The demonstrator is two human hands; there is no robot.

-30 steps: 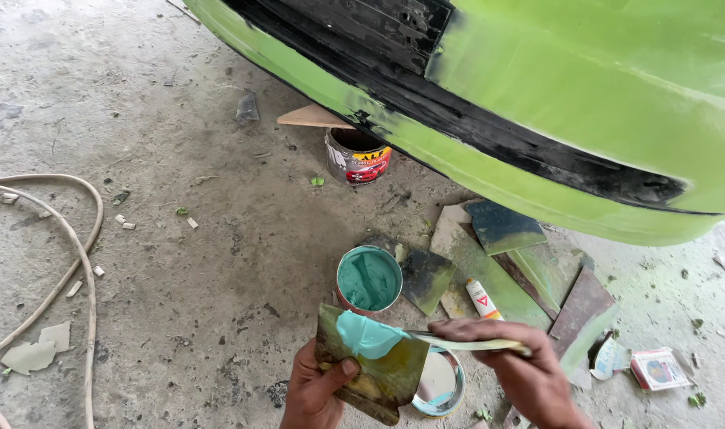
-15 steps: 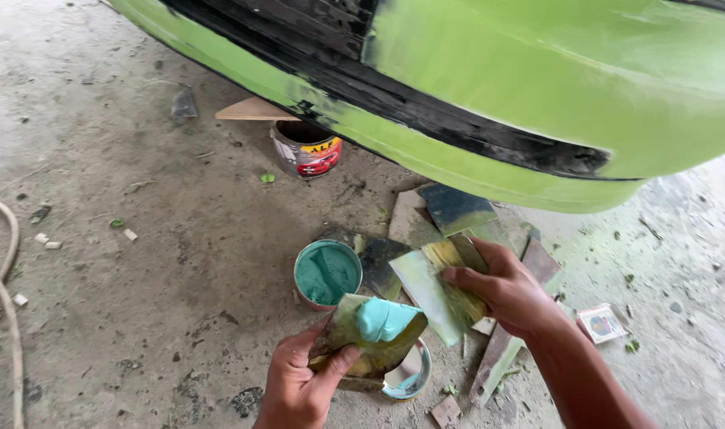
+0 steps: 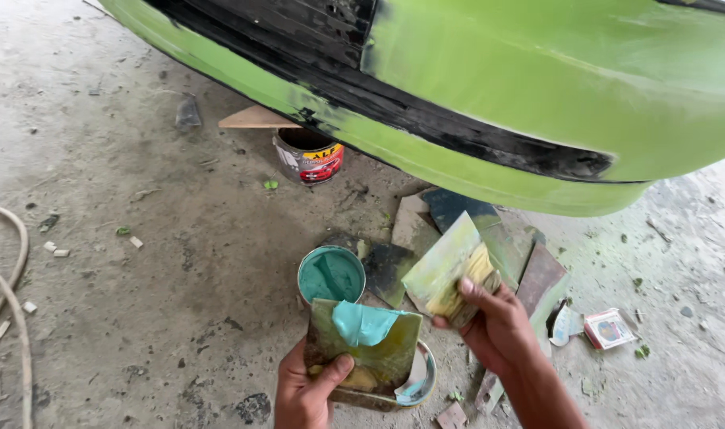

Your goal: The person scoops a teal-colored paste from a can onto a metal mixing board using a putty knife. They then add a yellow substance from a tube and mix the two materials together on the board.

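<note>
head view, only one there is: person crouched over a dusty concrete floor (image 3: 140,318), both bare hands low in frame. left hand (image 3: 307,389) grips a smeared mixing board (image 3: 366,353) from below, thumb pressed on its face, and a blob of teal putty (image 3: 362,322) sits near the board's top edge. right hand (image 3: 497,326) is closed around a flat spreader (image 3: 450,266), blade angled up and left, crusted yellow-green. what changed: a second ago the spreader lay flat across the board at the putty, half a second ago it was lifted off to the right, now it is higher and clear of the board, not touching it; the putty lump looks about the same, so i'd judge little was picked up, though the blade's working side faces away and i cannot tell. camera has also drifted, the hose at left is less in frame. just above the board stands an open tin of teal filler (image 3: 331,275), a shiny lid (image 3: 422,381) is half hidden under the board. farther back a red-labelled can (image 3: 308,159) stands beside a wooden wedge (image 3: 255,119), under the green car body (image 3: 553,71) with its black sanded strip. sanding scraps (image 3: 458,208) and a small packet (image 3: 609,328) lie right. right forearm is cut off at the bottom edge, left wrist too.
</note>
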